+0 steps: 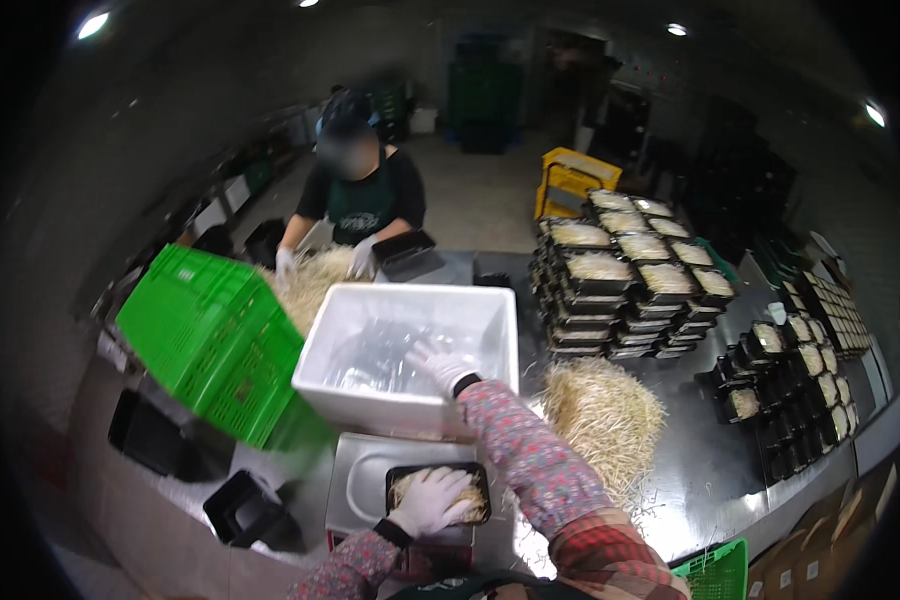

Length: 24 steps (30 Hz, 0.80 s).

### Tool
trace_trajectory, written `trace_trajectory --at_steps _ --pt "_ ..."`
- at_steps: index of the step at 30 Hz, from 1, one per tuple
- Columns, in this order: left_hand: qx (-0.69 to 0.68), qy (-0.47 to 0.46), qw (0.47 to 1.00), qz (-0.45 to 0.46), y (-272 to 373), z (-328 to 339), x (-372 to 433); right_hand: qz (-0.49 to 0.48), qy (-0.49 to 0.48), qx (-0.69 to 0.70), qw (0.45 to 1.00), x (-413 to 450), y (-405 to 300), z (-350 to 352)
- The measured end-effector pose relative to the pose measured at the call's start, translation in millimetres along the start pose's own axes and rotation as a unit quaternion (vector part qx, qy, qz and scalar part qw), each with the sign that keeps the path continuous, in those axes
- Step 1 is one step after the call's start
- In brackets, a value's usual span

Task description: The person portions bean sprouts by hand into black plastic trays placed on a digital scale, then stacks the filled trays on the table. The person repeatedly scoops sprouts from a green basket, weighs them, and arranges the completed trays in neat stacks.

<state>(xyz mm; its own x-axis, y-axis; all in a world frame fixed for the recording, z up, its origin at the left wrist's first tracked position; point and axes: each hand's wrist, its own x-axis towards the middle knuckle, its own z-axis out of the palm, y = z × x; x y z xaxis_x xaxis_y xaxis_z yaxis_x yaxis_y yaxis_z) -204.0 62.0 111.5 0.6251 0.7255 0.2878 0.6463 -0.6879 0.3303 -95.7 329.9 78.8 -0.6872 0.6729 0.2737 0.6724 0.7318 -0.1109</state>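
Note:
My left hand (pixel 433 501), in a white glove, lies flat with fingers spread on pale bean sprouts (pixel 474 495) in a black plastic tray (pixel 486 516). The tray sits on the metal platform of a bench scale (pixel 360 480). My right hand (pixel 444 367), also gloved and slightly blurred, reaches over the near wall of a white foam box (pixel 412 416). Its outstretched fingers are above clear plastic pieces, perhaps tray lids (pixel 367 360), and I see nothing held in them. Right of my forearm, a loose heap of sprouts (pixel 604 424) rests on the steel table (pixel 697 457).
Stacks of filled trays (pixel 600 277) stand behind the heap, with smaller filled punnets (pixel 810 360) farther right. A tilted green crate (pixel 210 337) and empty black trays (pixel 247 510) are on the left. Across the table, a co-worker (pixel 360 187) has both gloved hands at another sprout heap (pixel 315 281).

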Motion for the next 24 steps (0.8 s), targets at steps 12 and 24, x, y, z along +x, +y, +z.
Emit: trace_trajectory --at_steps 12,24 --pt "-0.013 -0.056 0.998 -0.03 0 -11 -2 0.062 0.032 0.045 0.997 -48 10 -180" --pt "-0.849 0.074 0.508 -0.122 -24 -149 -30 -0.282 0.211 0.199 0.914 -155 -124 -272"
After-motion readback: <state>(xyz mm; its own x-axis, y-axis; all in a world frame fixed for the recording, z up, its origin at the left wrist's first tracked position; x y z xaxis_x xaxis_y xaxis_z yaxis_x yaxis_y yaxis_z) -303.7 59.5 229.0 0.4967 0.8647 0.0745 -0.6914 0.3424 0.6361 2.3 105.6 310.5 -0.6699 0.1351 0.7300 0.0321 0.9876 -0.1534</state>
